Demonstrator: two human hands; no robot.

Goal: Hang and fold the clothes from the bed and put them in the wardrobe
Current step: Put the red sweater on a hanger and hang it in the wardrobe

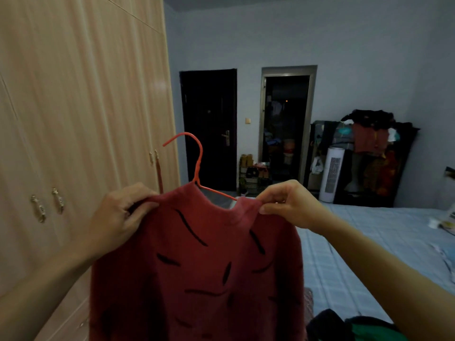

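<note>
Sweater (197,267) dark red, black dashes, on red hanger (198,166); left hand (118,217), right hand (288,203) grips pinching shoulders.

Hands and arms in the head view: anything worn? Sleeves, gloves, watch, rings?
Nothing worn that shows. The left hand and the right hand are bare, without gloves, and no rings are visible. Both forearms are uncovered from wrist to frame edge: no sleeves, watch, bracelet or markings in view.
</note>
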